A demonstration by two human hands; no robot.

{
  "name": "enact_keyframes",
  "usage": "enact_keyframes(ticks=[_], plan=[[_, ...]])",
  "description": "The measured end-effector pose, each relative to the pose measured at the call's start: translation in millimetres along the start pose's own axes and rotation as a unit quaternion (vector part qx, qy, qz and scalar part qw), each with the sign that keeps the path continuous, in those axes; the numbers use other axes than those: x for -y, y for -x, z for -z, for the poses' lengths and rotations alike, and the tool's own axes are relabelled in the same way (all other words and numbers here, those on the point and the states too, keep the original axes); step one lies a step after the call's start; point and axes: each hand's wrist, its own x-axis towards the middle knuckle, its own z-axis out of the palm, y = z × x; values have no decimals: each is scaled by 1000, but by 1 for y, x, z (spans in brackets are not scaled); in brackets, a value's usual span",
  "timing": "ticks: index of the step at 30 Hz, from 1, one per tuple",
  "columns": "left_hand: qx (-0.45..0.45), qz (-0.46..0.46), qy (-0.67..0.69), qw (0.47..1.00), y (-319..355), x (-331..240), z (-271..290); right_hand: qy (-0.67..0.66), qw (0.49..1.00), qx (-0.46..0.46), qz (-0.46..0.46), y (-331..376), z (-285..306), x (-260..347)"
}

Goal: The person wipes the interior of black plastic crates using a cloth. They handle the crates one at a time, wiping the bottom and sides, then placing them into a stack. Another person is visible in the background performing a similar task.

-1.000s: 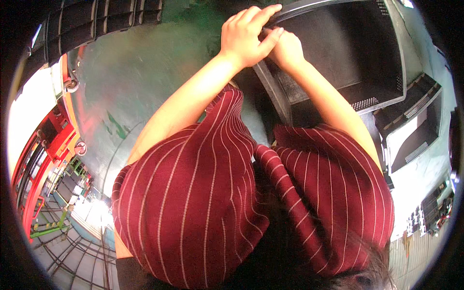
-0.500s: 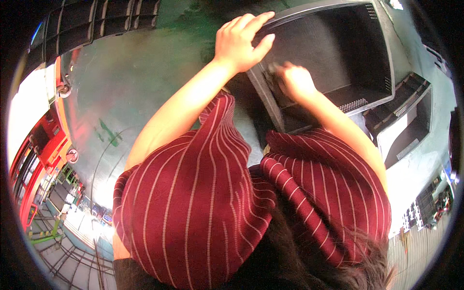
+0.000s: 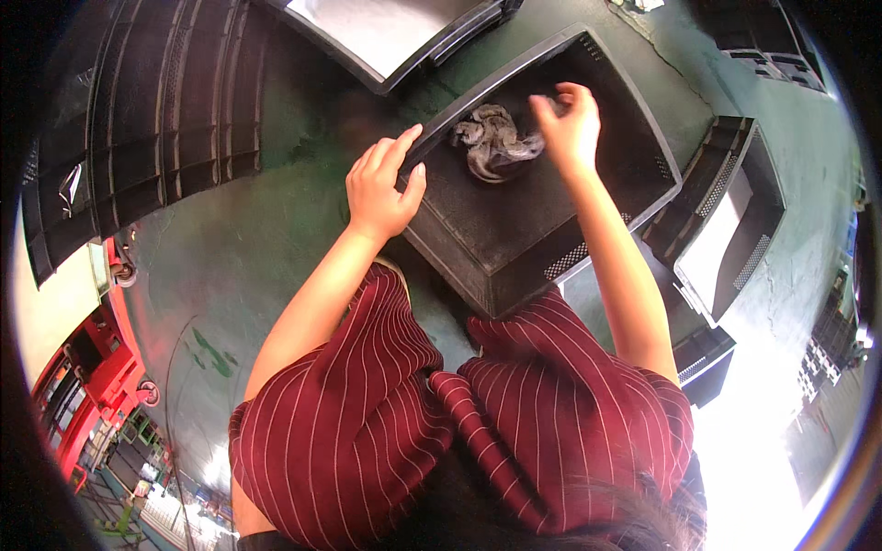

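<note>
A black plastic crate (image 3: pixel 514 262) stands tilted across my view, its inside facing up. My left hand (image 3: pixel 381 188) grips its left rim, the fingers outside the edge and the thumb on the inner side. A crumpled grey rag (image 3: pixel 496 142) lies on the crate's inner floor near the far left wall. Just right of the rag, my right hand (image 3: pixel 571 133) hangs over the crate, thumb and fingers apart and a little blurred. Nothing shows in its grasp.
Another black crate with a white sheet (image 3: pixel 390 32) stands beyond. More black crates (image 3: pixel 726 220) lie to the right, one holding a white sheet. Ribbed black panels (image 3: pixel 175 101) fill the upper left. A red wheeled machine (image 3: pixel 101 358) stands at the left on the green floor.
The rag, mostly hidden at my right hand before, now lies loose on the crate floor. My right hand has lifted from it. The crate appears turned, and my view has shifted.
</note>
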Motion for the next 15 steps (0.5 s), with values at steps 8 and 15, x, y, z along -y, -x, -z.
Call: enact_keyframes(ticks=[8,15], plan=[[-44,-36,4,998,-2,3,-2,30,988,150,5,28,19,6],[-14,-14,8,1000,-1,1,0,82,973,175,123,30,3,26]])
